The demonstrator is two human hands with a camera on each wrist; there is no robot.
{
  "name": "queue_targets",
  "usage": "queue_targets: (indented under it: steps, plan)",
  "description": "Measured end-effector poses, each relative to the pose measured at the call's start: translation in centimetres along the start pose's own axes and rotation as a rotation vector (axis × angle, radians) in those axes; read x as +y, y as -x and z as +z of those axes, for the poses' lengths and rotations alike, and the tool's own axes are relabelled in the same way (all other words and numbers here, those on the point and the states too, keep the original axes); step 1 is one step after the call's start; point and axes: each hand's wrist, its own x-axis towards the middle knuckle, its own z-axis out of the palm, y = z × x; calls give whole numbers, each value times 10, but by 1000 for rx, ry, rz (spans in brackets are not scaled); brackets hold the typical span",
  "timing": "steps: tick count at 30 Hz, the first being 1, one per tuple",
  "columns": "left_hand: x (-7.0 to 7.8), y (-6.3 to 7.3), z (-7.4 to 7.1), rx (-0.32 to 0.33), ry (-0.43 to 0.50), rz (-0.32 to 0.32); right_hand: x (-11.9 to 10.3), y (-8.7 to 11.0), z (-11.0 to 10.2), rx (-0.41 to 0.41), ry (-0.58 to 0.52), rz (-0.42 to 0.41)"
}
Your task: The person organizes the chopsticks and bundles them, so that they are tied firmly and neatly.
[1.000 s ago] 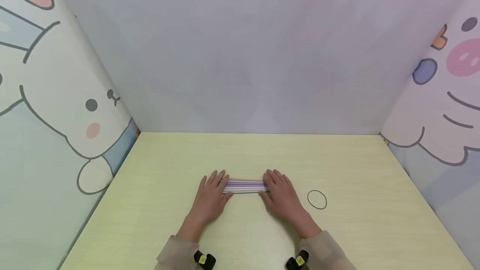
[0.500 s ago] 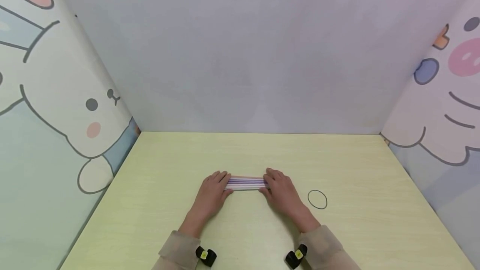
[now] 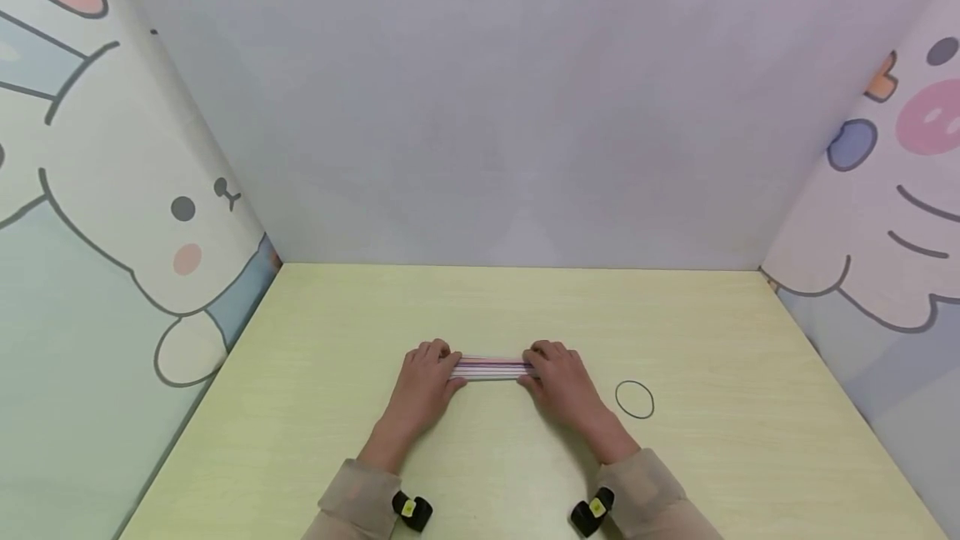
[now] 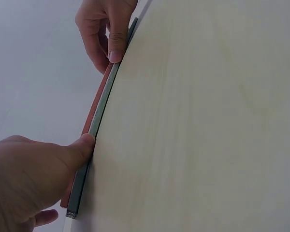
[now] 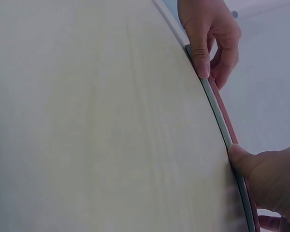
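A row of several thin coloured sticks (image 3: pixel 491 369) lies side by side at mid-table, pink, dark red, white and grey; their exact kind is unclear. My left hand (image 3: pixel 422 386) grips the left end, thumb on the near side and fingers curled over the far side. At the right end my right hand (image 3: pixel 562 386) holds them the same way. In the left wrist view, a green stick (image 4: pixel 104 99) runs along the near side with a red one (image 4: pixel 93 113) behind it. The right wrist view shows the right thumb (image 5: pixel 239 157) against the green stick (image 5: pixel 216 104). The palms hide both ends from above.
A thin dark loop (image 3: pixel 634 400), like a rubber band, lies on the table (image 3: pixel 345 315) to the right of my right hand. A plain wall (image 3: pixel 517 107) rises behind, and side walls (image 3: pixel 97 315) with cartoon animals flank the table.
The fingers of both hands have gone from spread and nearly straight to curled over the sticks. The row looks narrower, and its purple tones have turned to pinkish red. The loop has stayed put.
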Motion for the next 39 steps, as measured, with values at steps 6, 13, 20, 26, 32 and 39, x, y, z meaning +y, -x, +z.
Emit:
queue_targets:
  steps: [6, 13, 20, 26, 32, 39]
  plan:
    - [1, 0, 1, 11, 51, 11, 1, -1, 2, 18, -37, -39]
    - [2, 0, 0, -11, 23, 4, 1, -2, 2, 8, -11, -39]
    - [3, -3, 0, -114, 12, -16, 0, -3, 3, -13, -14, -37]
    - [3, -3, 0, -120, 11, 18, 0, -5, 2, -31, -30, -44]
    - [5, -5, 1, -115, 36, 5, 0, -6, 2, -61, -13, -31]
    - [6, -8, 0, -66, -29, 41, 0, -7, 1, -66, -25, -10]
